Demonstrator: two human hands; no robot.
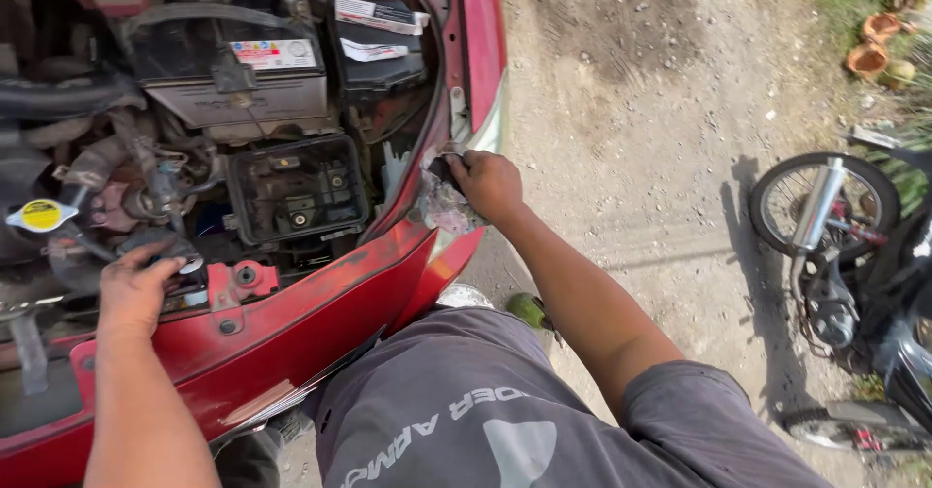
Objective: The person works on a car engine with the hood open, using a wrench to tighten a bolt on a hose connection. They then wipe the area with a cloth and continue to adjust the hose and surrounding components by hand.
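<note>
Hands work at the open engine bay of a red car (291,303). The left hand (136,289) lies on the red front crossmember, fingers curled loosely over its edge near a small round cap, gripping nothing that shows. The right hand (488,184) closes around a crumpled greyish rag (445,206) pressed to the car's front corner. A black open plastic box (296,189) in the bay holds bolts and brackets. Behind it sits a grey car battery (238,85). A motorcycle (845,255) stands well apart on the dirt.
</note>
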